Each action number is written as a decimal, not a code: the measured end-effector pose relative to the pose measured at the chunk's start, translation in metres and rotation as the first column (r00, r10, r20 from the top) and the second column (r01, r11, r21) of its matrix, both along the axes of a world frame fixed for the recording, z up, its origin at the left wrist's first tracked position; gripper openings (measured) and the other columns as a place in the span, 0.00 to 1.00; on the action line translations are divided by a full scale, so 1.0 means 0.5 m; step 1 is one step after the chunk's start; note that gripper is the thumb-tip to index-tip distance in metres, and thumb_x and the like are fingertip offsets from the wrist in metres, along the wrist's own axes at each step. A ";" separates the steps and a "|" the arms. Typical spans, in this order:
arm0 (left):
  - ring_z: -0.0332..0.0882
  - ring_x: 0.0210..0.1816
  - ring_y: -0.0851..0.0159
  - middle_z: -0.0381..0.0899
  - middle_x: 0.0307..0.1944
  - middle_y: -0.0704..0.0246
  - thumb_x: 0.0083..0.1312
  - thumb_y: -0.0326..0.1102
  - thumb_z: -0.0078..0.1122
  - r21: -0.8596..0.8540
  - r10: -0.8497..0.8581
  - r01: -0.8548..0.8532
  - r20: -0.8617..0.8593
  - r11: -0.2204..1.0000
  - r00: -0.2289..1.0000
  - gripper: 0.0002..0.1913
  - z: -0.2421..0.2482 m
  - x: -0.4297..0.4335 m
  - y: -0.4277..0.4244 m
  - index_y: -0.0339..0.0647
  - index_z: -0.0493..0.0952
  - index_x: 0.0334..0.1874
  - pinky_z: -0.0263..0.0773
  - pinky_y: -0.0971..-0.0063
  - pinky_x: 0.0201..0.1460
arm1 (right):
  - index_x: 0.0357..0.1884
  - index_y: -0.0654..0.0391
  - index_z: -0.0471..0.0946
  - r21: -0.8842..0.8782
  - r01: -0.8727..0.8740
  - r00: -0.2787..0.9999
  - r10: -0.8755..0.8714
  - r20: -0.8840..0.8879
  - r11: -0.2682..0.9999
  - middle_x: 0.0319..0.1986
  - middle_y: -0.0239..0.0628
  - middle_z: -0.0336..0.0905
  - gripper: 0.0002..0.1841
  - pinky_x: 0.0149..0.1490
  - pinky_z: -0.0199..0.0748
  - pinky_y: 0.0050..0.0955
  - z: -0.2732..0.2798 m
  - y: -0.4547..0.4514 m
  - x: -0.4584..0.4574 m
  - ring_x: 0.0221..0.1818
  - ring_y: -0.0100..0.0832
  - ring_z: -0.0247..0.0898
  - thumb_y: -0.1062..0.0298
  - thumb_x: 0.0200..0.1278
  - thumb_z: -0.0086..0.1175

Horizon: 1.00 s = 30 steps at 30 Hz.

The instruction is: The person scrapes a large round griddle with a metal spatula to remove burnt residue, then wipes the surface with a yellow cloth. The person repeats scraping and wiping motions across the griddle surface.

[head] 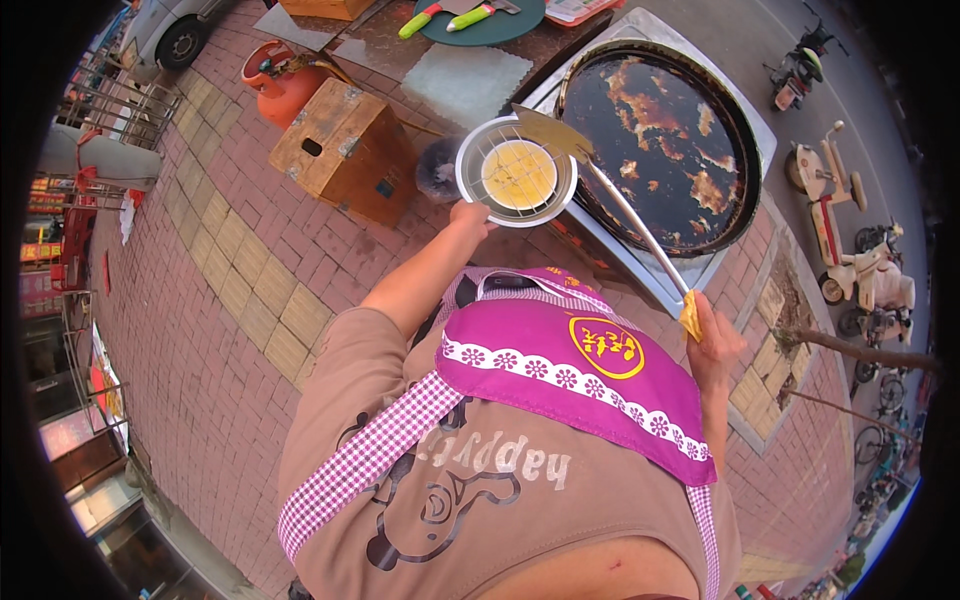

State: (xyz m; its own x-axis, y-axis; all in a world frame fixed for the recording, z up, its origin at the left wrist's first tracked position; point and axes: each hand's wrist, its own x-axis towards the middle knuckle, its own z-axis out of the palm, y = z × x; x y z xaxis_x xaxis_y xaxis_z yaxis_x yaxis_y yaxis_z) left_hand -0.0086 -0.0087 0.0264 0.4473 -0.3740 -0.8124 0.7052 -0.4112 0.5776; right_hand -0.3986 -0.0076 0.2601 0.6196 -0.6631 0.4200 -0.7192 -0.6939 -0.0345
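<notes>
My left hand (471,217) grips the near rim of a round metal basin (466,171). A wire rack (501,159) lies across the basin, with yellow liquid (517,180) beneath it. My right hand (716,337) is closed round the handle of a long metal spatula (637,225), with a yellow wrapping at the grip. The spatula's wide blade (551,135) rests at or just over the basin's right rim; contact is not certain. Right of the basin, a large round black pan (600,112) holds dark oil and scattered browned residue (709,191).
A wooden box (341,150) and an orange gas cylinder (289,94) stand at the left. A lined bin (439,169) is beside the basin. Green-handled tools (469,19) lie on a dark round board (517,22). Scooters (825,187) stand beyond the pan.
</notes>
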 end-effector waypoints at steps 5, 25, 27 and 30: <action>0.78 0.44 0.55 0.75 0.48 0.58 0.63 0.14 0.42 0.004 0.004 -0.004 -0.002 1.000 1.000 0.18 0.005 -0.001 0.001 0.40 0.69 0.53 0.78 0.53 0.48 | 0.49 0.49 0.80 -0.020 -0.022 1.000 0.021 -0.004 1.000 0.16 0.31 0.60 0.24 0.22 0.58 0.30 0.002 -0.002 0.002 0.16 0.30 0.62 0.73 0.43 0.64; 0.77 0.46 0.56 0.75 0.48 0.59 0.64 0.15 0.43 0.045 0.022 -0.022 0.005 0.999 1.000 0.17 0.004 -0.001 -0.002 0.42 0.69 0.52 0.77 0.52 0.50 | 0.50 0.65 0.76 0.981 -0.123 0.636 -0.747 0.192 0.148 0.35 0.33 0.78 0.17 0.38 0.69 0.15 0.037 -0.124 -0.175 0.34 0.19 0.72 0.66 0.62 0.58; 0.77 0.46 0.56 0.75 0.47 0.59 0.64 0.16 0.43 0.035 0.000 0.000 0.008 0.999 1.000 0.17 0.008 -0.001 0.000 0.42 0.69 0.52 0.77 0.53 0.50 | 0.49 0.65 0.77 0.976 -0.037 0.699 -0.692 0.180 0.216 0.34 0.33 0.78 0.16 0.36 0.69 0.15 0.097 -0.166 -0.239 0.32 0.18 0.72 0.67 0.62 0.58; 0.77 0.46 0.57 0.76 0.49 0.62 0.64 0.17 0.44 0.054 0.003 -0.003 0.002 0.999 1.000 0.17 0.008 -0.001 0.000 0.42 0.71 0.52 0.78 0.56 0.48 | 0.44 0.66 0.78 0.966 0.167 0.757 -0.653 0.004 0.199 0.30 0.32 0.79 0.13 0.33 0.68 0.16 0.184 -0.246 -0.326 0.28 0.18 0.71 0.67 0.62 0.57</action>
State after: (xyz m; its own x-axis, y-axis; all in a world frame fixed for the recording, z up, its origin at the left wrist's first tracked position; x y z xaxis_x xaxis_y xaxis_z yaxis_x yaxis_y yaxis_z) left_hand -0.0090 -0.0087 0.0303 0.4496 -0.3283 -0.8307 0.7055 -0.4399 0.5557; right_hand -0.5616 -0.1304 0.3523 0.0933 -0.8435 -0.5290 -0.6388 0.3568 -0.6816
